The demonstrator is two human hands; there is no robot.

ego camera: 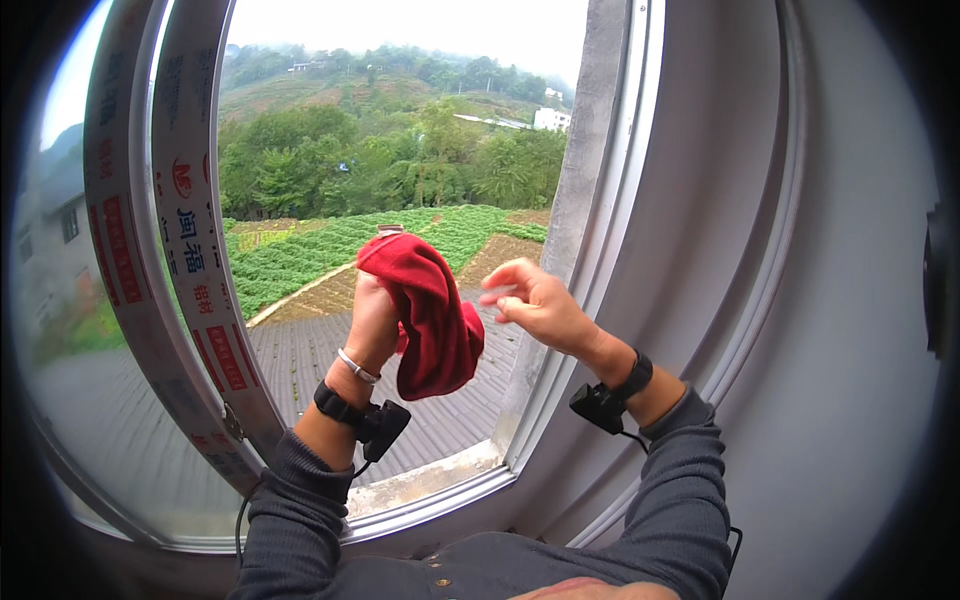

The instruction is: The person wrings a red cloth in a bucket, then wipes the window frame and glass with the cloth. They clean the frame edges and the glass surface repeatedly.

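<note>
A red cloth hangs in folds from my left hand, in front of the window opening. The cloth covers most of that hand's fingers. At the cloth's top edge sits a small pale and brown piece, too small to identify. My right hand is raised to the right of the cloth, apart from it. Its fingers are bent and slightly blurred, with nothing between them. Each wrist wears a black strap with a small black device, and a silver bracelet circles the left wrist.
Sliding window sashes with printed protective film stand at the left. A white metal frame and a concrete sill border the opening. Outside lie a corrugated roof, crop rows and trees. A grey wall is on the right.
</note>
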